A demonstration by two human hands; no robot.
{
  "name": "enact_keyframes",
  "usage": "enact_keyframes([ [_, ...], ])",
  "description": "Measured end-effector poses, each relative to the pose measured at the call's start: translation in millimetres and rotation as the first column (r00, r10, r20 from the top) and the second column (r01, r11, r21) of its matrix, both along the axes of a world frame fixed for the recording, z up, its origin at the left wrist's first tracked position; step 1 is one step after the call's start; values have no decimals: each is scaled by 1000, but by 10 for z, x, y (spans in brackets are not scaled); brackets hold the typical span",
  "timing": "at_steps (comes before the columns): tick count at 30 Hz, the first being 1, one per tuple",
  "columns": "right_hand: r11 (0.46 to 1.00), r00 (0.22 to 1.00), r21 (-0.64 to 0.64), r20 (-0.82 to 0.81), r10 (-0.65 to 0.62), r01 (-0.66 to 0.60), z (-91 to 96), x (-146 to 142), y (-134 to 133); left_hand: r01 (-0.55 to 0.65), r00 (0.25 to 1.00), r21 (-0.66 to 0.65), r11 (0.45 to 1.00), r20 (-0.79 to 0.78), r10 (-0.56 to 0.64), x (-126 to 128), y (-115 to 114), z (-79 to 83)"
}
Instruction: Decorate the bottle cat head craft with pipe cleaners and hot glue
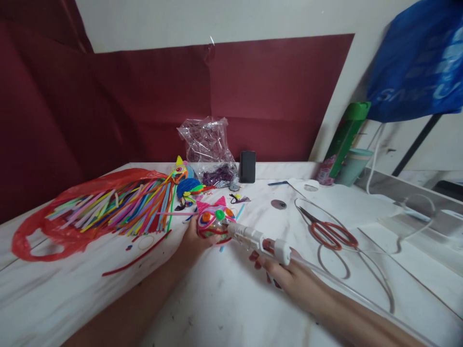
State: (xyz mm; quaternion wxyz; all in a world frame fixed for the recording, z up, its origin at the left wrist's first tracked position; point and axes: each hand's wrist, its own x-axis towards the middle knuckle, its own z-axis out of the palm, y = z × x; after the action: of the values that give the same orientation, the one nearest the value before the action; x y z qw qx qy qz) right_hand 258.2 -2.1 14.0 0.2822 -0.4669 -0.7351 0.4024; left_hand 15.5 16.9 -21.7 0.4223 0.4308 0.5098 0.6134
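Observation:
My left hand (195,241) is closed around the lower left side of a small craft animal figure (214,217). The figure has pink pointed ears, orange and green buttons and coloured pipe cleaner strips. My right hand (280,270) grips a white hot glue gun (253,237), its nozzle at the right side of the figure. A clear glue stick (336,284) runs out from the back of the gun. Whether the nozzle touches the figure I cannot tell. A thin pink pipe cleaner (175,213) sticks out at the figure's left.
Many coloured pipe cleaners (119,207) lie on a red plastic bag (39,241) at left. Behind stand another craft figure (181,169), a clear bag (208,144) and a black phone (248,167). Orange-handled scissors (331,233) and a looping cable (387,289) lie at right.

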Motion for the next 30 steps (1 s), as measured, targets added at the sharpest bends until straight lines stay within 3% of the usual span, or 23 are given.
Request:
enact_keyframes([
  [17,993,996,75,-3,92,-92,-20,14,19,-24,998,-38,999,-62,21,-1,-16,46],
  [30,996,999,80,-17,43,-42,0,31,4,20,1000,-10,1000,14,-19,-22,3,5],
])
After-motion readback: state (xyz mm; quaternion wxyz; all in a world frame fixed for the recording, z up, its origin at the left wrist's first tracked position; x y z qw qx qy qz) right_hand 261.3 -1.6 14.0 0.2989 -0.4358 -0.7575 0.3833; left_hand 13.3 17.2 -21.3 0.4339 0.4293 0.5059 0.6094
